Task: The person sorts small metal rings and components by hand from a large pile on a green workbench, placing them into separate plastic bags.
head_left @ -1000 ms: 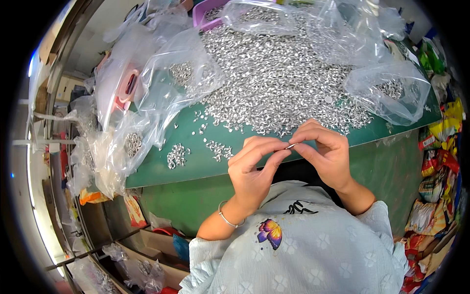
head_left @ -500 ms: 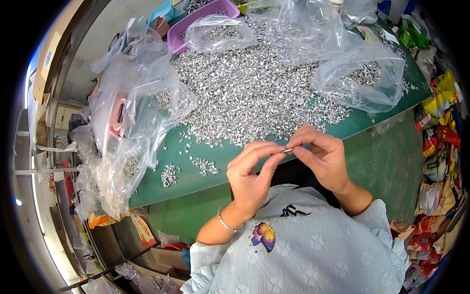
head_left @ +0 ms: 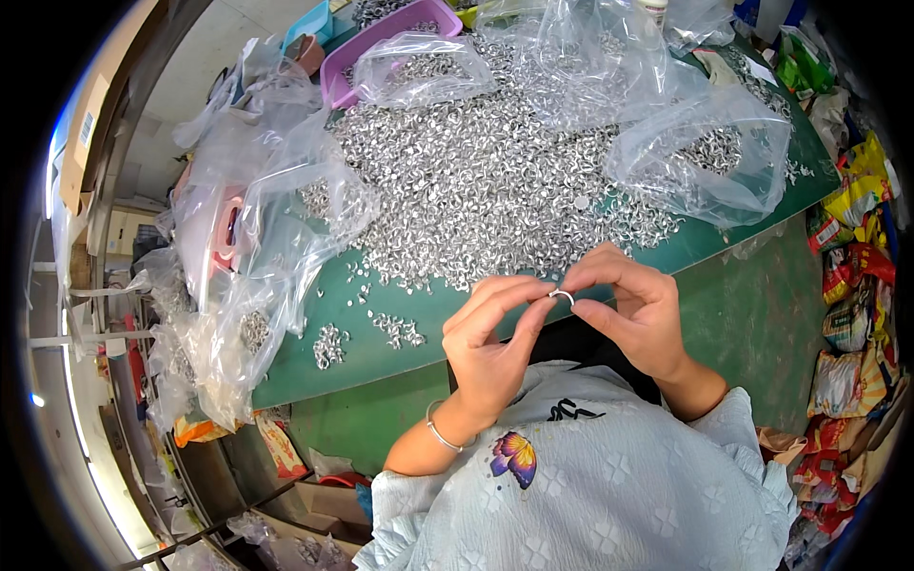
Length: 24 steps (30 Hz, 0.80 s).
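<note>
Just past the table's near edge, my two hands meet fingertip to fingertip. Between them is a small curved silver metal piece (head_left: 564, 294), shaped like an open ring. My left hand (head_left: 490, 328) pinches one end of it between thumb and fingers. The thumb and forefinger of my right hand (head_left: 633, 309) are closed about its other end, the thumb at the tip of the curve. Beyond my fingers spreads a broad heap of similar small silver pieces (head_left: 466, 186). Two little clusters, a left one (head_left: 330, 346) and a right one (head_left: 398, 330), lie apart from the heap.
The green table (head_left: 381, 366) carries clear plastic bags at its left (head_left: 276, 219) and right (head_left: 705, 157), with metal pieces in or under them. A purple bin (head_left: 335, 81) stands at the far left. Colourful packages (head_left: 847, 324) line the right side.
The metal piece has turned between my fingertips and now shows its curve instead of a thin straight edge. My right thumb and forefinger have spread slightly; my left hand has barely moved.
</note>
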Available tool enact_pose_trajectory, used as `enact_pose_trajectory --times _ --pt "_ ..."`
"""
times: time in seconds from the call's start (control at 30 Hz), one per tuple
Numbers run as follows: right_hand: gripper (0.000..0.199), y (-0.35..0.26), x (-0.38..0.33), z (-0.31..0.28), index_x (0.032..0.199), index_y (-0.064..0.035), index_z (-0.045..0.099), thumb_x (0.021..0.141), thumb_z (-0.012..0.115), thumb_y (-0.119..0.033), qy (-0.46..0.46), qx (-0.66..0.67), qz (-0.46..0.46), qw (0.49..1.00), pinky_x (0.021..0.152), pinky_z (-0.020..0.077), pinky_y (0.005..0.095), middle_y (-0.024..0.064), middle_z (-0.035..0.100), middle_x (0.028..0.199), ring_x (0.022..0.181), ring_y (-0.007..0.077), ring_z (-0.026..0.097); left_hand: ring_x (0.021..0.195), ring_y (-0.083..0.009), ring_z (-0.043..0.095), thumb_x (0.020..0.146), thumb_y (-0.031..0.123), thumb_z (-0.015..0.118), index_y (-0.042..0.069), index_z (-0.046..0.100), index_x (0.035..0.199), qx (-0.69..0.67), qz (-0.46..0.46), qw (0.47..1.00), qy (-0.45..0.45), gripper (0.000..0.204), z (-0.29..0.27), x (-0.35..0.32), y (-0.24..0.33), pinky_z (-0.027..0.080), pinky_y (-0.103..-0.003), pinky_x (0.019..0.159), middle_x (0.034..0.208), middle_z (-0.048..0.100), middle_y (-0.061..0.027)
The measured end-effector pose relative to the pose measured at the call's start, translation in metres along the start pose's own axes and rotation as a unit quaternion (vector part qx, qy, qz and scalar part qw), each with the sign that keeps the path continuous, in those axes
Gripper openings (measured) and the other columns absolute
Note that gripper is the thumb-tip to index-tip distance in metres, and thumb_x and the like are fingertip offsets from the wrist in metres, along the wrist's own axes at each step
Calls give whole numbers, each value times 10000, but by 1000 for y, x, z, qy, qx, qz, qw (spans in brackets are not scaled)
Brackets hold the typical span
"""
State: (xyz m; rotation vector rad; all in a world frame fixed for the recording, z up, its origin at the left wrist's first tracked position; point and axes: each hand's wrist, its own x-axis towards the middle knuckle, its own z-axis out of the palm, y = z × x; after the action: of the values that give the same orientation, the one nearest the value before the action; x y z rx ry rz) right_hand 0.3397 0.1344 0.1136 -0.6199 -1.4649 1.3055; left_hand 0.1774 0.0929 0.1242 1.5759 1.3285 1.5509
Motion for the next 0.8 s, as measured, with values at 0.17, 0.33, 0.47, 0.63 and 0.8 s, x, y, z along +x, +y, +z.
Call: enact_pose_trajectory --times 0.17,0.33,0.47,0.63,0.8 --pt "164 4 4 -4 942 17 686 778 698 20 -1 -35 -9 999 805 472 312 91 681 915 883 186 600 824 -192 634 749 -134 689 -58 667 909 30 30 999 -11 178 0 5 -4 496 -277 737 895 671 -128" --pt "136 1 8 -2 915 10 694 780 701 7 26 -38 21 999 780 474 315 84 686 890 849 191 607 841 -190 632 757 -152 673 -66 653 906 26 30 999 -21 173 0 8 -8 503 -273 758 905 663 -132" --pt "130 5 11 -4 904 16 689 774 698 23 15 -75 13 997 781 460 316 87 677 878 852 195 593 817 -196 634 736 -130 701 -45 668 894 3 7 1000 -3 182 1 11 -9 493 -288 745 883 672 -116" --pt "125 10 17 -3 895 -4 692 772 710 3 16 -93 -7 995 759 467 315 78 679 860 821 197 602 814 -186 635 739 -115 711 -40 675 894 -18 -16 1000 6 176 2 16 -13 499 -282 728 891 678 -106" --pt "102 13 25 0 868 -1 684 769 707 7 22 -140 -21 990 741 461 316 86 669 843 810 208 602 811 -173 639 757 -103 708 -34 678 903 4 -41 999 -4 165 -1 20 -20 506 -270 719 902 682 -104"
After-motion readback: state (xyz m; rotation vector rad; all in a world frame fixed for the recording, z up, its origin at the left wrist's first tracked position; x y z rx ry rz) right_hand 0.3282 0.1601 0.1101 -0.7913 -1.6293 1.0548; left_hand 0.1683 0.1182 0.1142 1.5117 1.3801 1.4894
